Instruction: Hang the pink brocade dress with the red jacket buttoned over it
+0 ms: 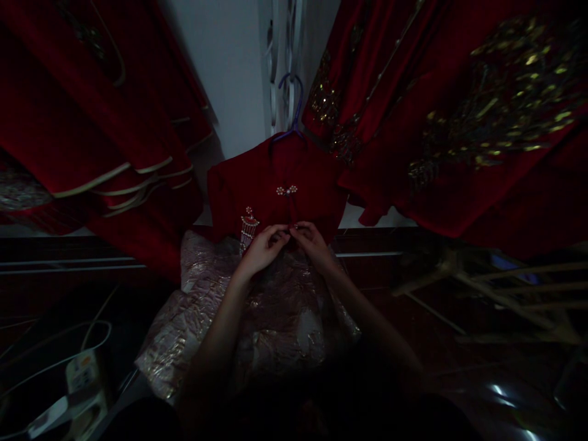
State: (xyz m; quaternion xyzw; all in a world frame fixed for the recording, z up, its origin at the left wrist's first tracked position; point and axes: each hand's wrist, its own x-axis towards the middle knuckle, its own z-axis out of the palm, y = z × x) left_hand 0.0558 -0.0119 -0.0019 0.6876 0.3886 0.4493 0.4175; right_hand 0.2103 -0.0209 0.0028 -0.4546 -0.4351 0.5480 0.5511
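Observation:
A small red jacket (316, 174) hangs on a purple hanger (295, 116). A beaded clasp (287, 191) closes it near the collar, and a beaded tassel ornament (249, 222) sits on its left side. My left hand (266, 248) pinches the jacket's front opening near the lower edge. Close against it, my right hand (313, 242) pinches the other side of the same opening, where a small bead-like fastening shows between the fingers. Its details are too dark to make out. Below the jacket spreads a shiny pinkish-gold brocade skirt (202, 306), partly behind my forearms.
Red garments with pale trim (124, 122) hang at left. A red garment with gold sequins (505, 98) hangs at right. A metal chain-like rail (273, 73) runs down the white wall. A power strip (85, 380) with cables lies lower left; a wooden rack (505, 294) stands at right.

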